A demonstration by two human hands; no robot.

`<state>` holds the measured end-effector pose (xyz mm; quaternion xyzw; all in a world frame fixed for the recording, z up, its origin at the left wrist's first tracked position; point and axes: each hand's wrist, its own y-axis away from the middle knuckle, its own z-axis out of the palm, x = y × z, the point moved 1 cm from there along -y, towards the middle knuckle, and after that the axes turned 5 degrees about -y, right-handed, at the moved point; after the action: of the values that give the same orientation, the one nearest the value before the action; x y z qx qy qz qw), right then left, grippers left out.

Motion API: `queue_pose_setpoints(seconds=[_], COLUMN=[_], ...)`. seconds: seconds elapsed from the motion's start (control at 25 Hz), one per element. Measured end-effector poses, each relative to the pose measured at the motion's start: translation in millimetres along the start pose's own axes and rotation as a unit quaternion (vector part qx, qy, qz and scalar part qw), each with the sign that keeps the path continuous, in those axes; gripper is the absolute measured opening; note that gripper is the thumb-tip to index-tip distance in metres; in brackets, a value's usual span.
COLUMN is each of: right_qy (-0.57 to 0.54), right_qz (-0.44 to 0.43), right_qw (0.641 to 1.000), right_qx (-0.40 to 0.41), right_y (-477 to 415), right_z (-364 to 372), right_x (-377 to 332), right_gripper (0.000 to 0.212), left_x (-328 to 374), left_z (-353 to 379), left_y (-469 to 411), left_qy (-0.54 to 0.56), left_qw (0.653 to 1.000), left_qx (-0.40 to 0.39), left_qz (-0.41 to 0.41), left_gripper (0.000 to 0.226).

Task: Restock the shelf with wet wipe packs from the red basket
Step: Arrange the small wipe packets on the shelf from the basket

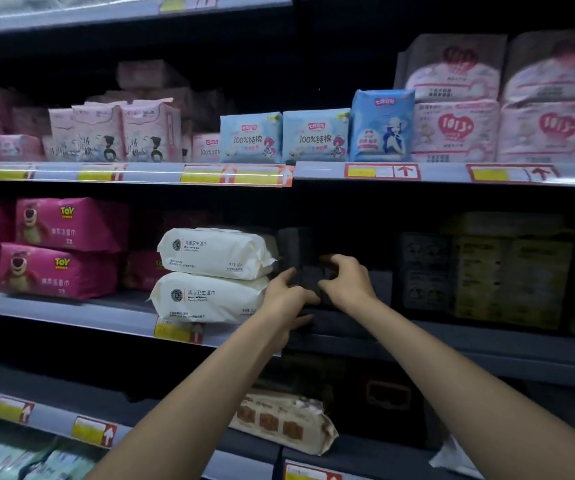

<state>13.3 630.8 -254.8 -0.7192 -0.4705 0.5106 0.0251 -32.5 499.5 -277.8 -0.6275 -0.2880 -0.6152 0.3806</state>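
White wet wipe packs [215, 252] seen stacked two high at front edge of middle shelf [71, 311]. Dark pack [308, 282] held just right of stack, in shadow. Left hand [288, 297] curled round its near side. Right hand [346, 282] hooked over its top, thumb pinched in. Pink packs [61, 223] stacked left of white stack.

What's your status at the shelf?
Left hand, right hand grip dark pack on middle shelf. Two white wet wipe packs stacked just left. Red basket unseen.
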Motion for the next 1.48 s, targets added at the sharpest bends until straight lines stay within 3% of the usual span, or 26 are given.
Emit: queue_pose_setpoints(seconds=[0.16,0.32,0.4,0.56,0.68,0.8,1.24,1.36,1.48], right_qy=[0.031,0.109,0.169,0.269,0.305,0.315,0.269,0.273,0.295], right_qz=[-0.028,-0.009,0.009,0.000,-0.020,-0.034,0.062,0.105,0.110], right_qw=[0.999,0.988,0.976,0.947,0.931,0.921,0.867,0.823,0.775], right_qx=[-0.035,-0.108,-0.140,-0.178,-0.201,-0.226,-0.415,-0.487,-0.548], right_y=[29,60,79,125,165,206,357,392,425], right_z=[-43,-78,-93,-119,-131,-138,-86,-59,-34], right_x=[9,19,21,30,46,64,214,253,277], right_gripper=[0.081,0.108,0.118,0.131,0.135,0.134,0.117,0.098,0.061], left_x=[5,4,1,-14,-33,-56,-238,-296,-347], left_z=[-3,-5,-5,-3,1,3,11,8,4], left_y=[29,60,75,104,126,144,211,227,237], left_qy=[-0.102,-0.258,-0.365,-0.609,-0.668,-0.682,-0.655,-0.650,-0.655], left_qw=[0.994,0.956,0.912,0.752,0.696,0.680,0.706,0.705,0.681], left_qx=[0.006,-0.005,-0.011,-0.007,-0.039,-0.059,-0.208,-0.263,-0.323], left_qz=[0.042,0.136,0.185,0.252,0.259,0.261,0.169,0.108,0.045], left_gripper=[0.083,0.079,0.080,0.090,0.095,0.098,0.091,0.093,0.092])
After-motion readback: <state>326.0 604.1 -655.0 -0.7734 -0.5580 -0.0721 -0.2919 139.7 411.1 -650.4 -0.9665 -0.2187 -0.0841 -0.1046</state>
